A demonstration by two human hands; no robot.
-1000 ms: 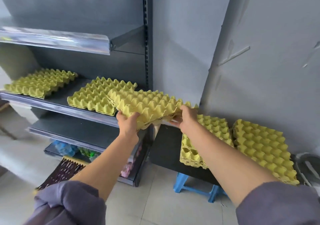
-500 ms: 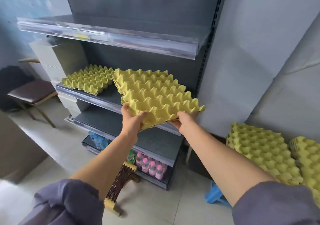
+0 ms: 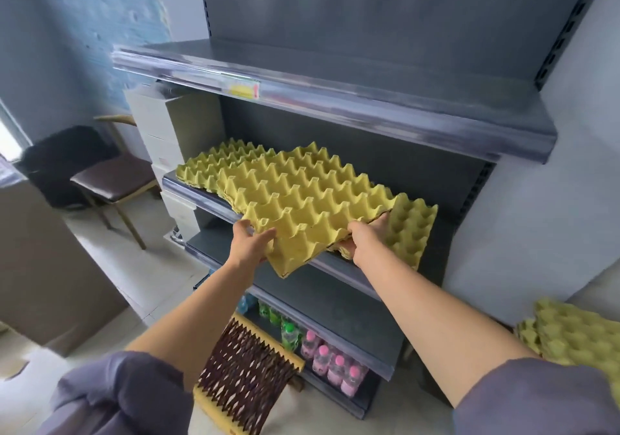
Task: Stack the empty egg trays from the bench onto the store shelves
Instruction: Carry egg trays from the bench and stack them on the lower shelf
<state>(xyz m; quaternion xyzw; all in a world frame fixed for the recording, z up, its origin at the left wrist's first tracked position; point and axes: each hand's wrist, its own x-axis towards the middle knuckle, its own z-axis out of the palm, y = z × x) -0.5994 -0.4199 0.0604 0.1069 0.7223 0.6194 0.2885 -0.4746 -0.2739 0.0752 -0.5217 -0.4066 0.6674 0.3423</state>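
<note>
- Your left hand [image 3: 250, 243] grips the near left edge of the held egg tray [image 3: 302, 196], thumb on top and fingers curled underneath.
- Your right hand [image 3: 365, 236] grasps the near right edge of the same tray, with its fingers tucked under the rim.
- The held egg tray is yellow and sits tilted over the middle shelf [image 3: 188, 190]. Its far part reaches in over the shelf, and its near corner juts out past the shelf's front lip.
- A left tray [image 3: 204, 166] lies on that shelf, and the held one overlaps its right side.
- A right tray [image 3: 412, 230] lies on the shelf just behind your right hand, partly under the held one. You cannot tell whether the held tray is resting on either of them.
- More yellow trays [image 3: 570, 337] lie at your far right, well apart from the shelf.
- The upper shelf [image 3: 369, 105] carries a yellow label [image 3: 245, 89] on its front strip.
- The lower shelf [image 3: 335, 314] is dark grey, and bottles [image 3: 330, 366] with pink and green contents stand beneath it.
- A woven brown mat [image 3: 241, 371] leans by the bottom shelf.
- A chair [image 3: 114, 183] and white boxes [image 3: 161, 126] stand to the left of the shelving.
</note>
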